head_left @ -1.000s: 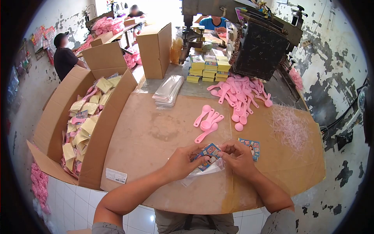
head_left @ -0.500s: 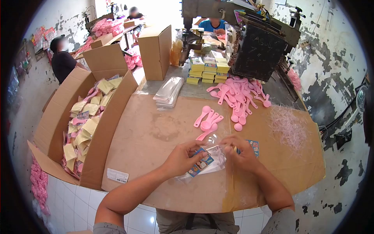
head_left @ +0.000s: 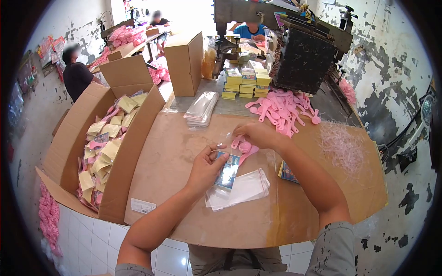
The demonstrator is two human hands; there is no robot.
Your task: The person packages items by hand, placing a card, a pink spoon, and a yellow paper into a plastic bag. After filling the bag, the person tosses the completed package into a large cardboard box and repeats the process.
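Note:
My left hand [head_left: 210, 164] is closed, holding a clear plastic bag with a blue printed card [head_left: 227, 171] inside; thumb on the front, bag mouth upward. Over the small group of pink spoons [head_left: 245, 147], my right hand [head_left: 258, 134] has its fingers bent around the end of one spoon, partly hiding it. Below the left hand, several flat clear bags [head_left: 246, 189] lie on the cardboard-covered table. A small stack of blue cards [head_left: 288, 172] rests beside my right forearm.
An open carton [head_left: 131, 152] of packed spoons stands on the left. Farther back are a pile of clear bags [head_left: 201, 109], stacked cards [head_left: 247, 83], a heap of pink spoons [head_left: 283, 110] and a black machine [head_left: 305, 57]. Plastic shreds [head_left: 340, 149] lie right. Other people sit or stand beyond.
My right hand has moved from the bag up and left to the small spoon group. My left hand has shifted left and up, and the card now sits inside the bag.

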